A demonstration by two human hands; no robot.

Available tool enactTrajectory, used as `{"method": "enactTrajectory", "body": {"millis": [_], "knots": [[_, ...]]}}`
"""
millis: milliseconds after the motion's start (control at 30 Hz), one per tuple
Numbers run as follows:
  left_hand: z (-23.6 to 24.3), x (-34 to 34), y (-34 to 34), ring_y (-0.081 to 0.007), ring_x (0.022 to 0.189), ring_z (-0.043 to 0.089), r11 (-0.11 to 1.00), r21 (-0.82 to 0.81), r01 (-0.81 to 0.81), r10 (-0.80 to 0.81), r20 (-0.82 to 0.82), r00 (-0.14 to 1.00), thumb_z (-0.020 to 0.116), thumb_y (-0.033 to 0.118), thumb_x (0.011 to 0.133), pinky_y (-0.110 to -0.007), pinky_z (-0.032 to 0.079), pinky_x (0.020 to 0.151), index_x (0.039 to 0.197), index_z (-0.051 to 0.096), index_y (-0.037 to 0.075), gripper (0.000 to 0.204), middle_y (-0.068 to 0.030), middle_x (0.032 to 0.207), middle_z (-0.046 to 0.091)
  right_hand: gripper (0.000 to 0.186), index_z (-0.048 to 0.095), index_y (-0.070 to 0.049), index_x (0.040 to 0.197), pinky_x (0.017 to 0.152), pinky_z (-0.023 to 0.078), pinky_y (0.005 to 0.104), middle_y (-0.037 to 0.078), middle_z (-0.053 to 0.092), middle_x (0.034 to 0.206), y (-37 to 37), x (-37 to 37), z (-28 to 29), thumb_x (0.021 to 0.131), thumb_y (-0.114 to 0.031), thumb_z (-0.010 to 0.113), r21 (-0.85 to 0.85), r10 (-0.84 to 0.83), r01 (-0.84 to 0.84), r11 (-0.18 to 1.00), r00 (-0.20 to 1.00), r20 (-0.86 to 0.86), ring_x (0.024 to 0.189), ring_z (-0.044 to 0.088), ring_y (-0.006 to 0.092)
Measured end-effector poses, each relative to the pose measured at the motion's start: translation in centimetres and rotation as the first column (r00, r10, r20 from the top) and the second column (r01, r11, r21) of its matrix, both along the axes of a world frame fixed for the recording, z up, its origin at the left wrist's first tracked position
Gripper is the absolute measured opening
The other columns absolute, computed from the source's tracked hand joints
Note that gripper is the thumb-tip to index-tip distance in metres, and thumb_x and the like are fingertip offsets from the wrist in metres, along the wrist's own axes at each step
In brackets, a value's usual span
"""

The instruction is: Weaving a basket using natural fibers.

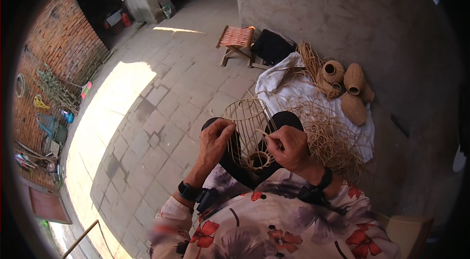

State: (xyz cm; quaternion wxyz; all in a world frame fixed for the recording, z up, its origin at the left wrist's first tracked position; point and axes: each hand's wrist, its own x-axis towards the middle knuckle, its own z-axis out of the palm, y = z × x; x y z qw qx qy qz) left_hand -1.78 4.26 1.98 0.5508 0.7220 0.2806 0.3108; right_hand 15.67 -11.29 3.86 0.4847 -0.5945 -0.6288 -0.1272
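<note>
An open cage-like frame of thin ribs rests upright on my lap between my dark-clad knees, with a small dark ring at its lower end. My left hand is closed on the frame's left side, thumb and fingers at a rib. On the frame's right, my right hand pinches a pale, thin strand against the ribs. Loose tangled strands lie just beyond my right hand on a white cloth.
Several woven vessels and a bundle of strands lie on the cloth by the wall. A folding stool stands ahead with a black item beside it. Tools, branches and containers line the brick wall at left.
</note>
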Motion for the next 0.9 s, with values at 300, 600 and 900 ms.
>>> {"method": "enactTrajectory", "body": {"millis": [300,600,900], "knots": [[2.0,0.7,0.9,-0.0273,0.09,0.058,0.872,0.478,-0.102,0.119,-0.006,0.993,0.064,0.017,0.088,-0.038,0.044,0.082,0.094,0.067,0.006,0.013,-0.0095,0.094,0.062,0.024,0.05,-0.007,0.078,0.051,0.046,0.0358,0.007,0.05,0.067,2.8,-0.6,-1.3,0.073,-0.002,0.073,-0.021,0.176,-0.175,0.984,0.966,0.188,0.058,0.056,0.0256],[3.0,2.0,2.5,-0.0274,0.098,0.053,0.783,0.61,0.122,0.027,-0.229,0.973,0.055,0.028,0.095,-0.039,0.038,0.089,0.093,0.07,0.008,0.025,-0.0085,0.1,0.062,0.023,0.052,-0.005,0.08,0.051,0.046,0.0353,0.009,0.052,0.068,2.9,-0.4,-1.9,0.071,0.002,0.072,-0.03,0.112,-0.108,0.994,0.964,0.24,0.058,0.057,0.0264],[2.4,3.5,2.7,-0.0251,0.093,0.057,0.828,0.468,0.309,-0.149,-0.347,0.926,0.053,0.036,0.096,-0.043,0.035,0.089,0.096,0.073,0.01,0.032,-0.0068,0.091,0.068,0.024,0.048,-0.007,0.077,0.048,0.044,0.0343,0.007,0.048,0.065,4.6,-0.3,-2.3,0.073,-0.002,0.071,0.028,0.045,-0.054,0.998,0.965,0.26,0.056,0.055,0.0228]]}}
